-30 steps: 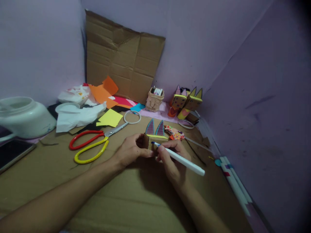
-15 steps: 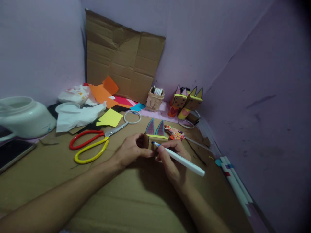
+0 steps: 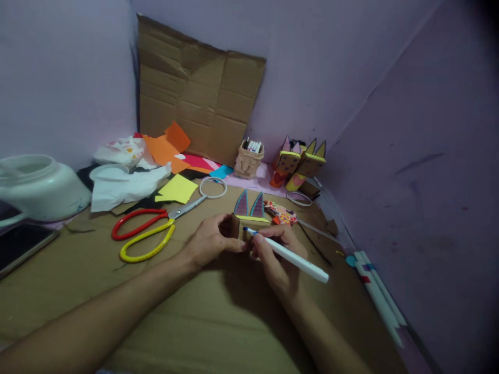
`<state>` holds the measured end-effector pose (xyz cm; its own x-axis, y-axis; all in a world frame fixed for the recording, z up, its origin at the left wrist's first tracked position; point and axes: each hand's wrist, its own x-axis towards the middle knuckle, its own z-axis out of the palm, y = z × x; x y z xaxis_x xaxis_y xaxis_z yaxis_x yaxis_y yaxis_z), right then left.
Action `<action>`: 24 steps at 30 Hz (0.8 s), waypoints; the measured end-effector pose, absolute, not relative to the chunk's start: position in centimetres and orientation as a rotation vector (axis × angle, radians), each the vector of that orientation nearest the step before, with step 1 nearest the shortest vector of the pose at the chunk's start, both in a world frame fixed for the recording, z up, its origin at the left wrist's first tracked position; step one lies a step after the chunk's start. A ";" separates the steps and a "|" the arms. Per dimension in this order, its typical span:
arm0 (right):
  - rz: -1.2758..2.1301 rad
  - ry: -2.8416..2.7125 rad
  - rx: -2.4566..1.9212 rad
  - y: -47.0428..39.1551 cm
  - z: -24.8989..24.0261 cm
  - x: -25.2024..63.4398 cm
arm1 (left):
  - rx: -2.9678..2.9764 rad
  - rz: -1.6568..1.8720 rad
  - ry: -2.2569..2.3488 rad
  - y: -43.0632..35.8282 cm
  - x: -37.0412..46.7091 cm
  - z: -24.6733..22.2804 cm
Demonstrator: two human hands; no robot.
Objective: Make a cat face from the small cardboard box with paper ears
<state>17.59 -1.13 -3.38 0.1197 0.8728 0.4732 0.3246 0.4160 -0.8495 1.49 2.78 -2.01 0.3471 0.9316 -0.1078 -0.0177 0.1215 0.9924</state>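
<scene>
Eared cardboard box (image 3: 253,220) between hands, long side running left to right. Left hand (image 3: 212,236) pinching its left end, so nearer. Right hand (image 3: 281,254) pinching white marker (image 3: 296,258), slanting up-left, blue tip at box front; contact unclear.

head-worn camera, facing forward and down, near, over cardboard work surface (image 3: 175,322)
</scene>
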 end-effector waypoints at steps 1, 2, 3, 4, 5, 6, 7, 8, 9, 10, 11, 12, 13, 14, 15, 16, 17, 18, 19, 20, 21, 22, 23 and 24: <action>0.566 -1.463 -1.131 -1.2 -3.4 17.6 | 1.241 0.883 0.972 2.8 1.5 -2.0; 0.567 -1.474 -1.127 -1.2 -3.4 17.6 | 1.240 0.882 0.973 2.8 1.5 -2.1; 0.561 -1.479 -1.126 -1.2 -3.4 17.6 | 1.240 0.883 0.974 2.9 1.5 -2.1; 0.554 -1.482 -1.124 -1.2 -3.3 17.6 | 1.240 0.884 0.975 2.9 1.5 -2.1; 0.549 -1.481 -1.123 -1.2 -3.3 17.6 | 1.241 0.885 0.974 2.9 1.5 -2.1; 0.546 -1.477 -1.125 -1.2 -3.2 17.6 | 1.241 0.886 0.975 2.9 1.5 -2.2; 0.544 -1.470 -1.130 -1.2 -3.1 17.5 | 1.241 0.886 0.975 2.9 1.5 -2.2; 0.542 -1.459 -1.134 -1.2 -3.1 17.5 | 1.242 0.886 0.976 2.8 1.5 -2.2; 0.547 -1.448 -1.134 -1.1 -3.0 17.5 | 1.242 0.887 0.978 2.8 1.5 -2.2; 0.555 -1.441 -1.131 -1.1 -2.9 17.4 | 1.242 0.886 0.979 2.8 1.5 -2.2; 0.564 -1.432 -1.124 -1.1 -2.9 17.4 | 1.242 0.886 0.978 2.8 1.5 -2.2; 0.576 -1.429 -1.113 -1.1 -2.9 17.4 | 1.242 0.887 0.977 2.8 1.5 -2.2; 0.586 -1.427 -1.102 -1.1 -2.9 17.4 | 1.241 0.887 0.974 2.7 1.4 -2.2; 0.590 -1.426 -1.095 -1.1 -2.9 17.4 | 1.238 0.886 0.971 2.7 1.4 -2.1; 0.589 -1.429 -1.093 -1.1 -3.0 17.4 | 1.235 0.885 0.965 2.7 1.4 -2.1; 0.580 -1.432 -1.096 -1.1 -3.1 17.4 | 1.231 0.883 0.959 2.7 1.4 -2.0; 0.571 -1.438 -1.104 -1.1 -3.1 17.4 | 1.228 0.881 0.952 2.7 1.4 -2.0; 0.562 -1.446 -1.113 -1.1 -3.2 17.5 | 1.226 0.880 0.946 2.7 1.4 -2.0; 0.553 -1.451 -1.119 -1.0 -3.2 17.5 | 1.226 0.880 0.944 2.7 1.4 -2.0; 0.551 -1.458 -1.123 -1.0 -3.3 17.5 | 1.229 0.881 0.945 2.7 1.4 -2.0; 0.551 -1.462 -1.125 -1.0 -3.3 17.5 | 1.234 0.882 0.949 2.7 1.4 -2.0; 0.553 -1.464 -1.126 -1.0 -3.2 17.5 | 1.239 0.883 0.954 2.8 1.4 -2.1; 0.557 -1.465 -1.127 -1.1 -3.2 17.5 | 1.244 0.883 0.959 2.8 1.4 -2.1; 0.559 -1.463 -1.131 -1.1 -3.2 17.5 | 1.249 0.883 0.964 2.8 1.4 -2.2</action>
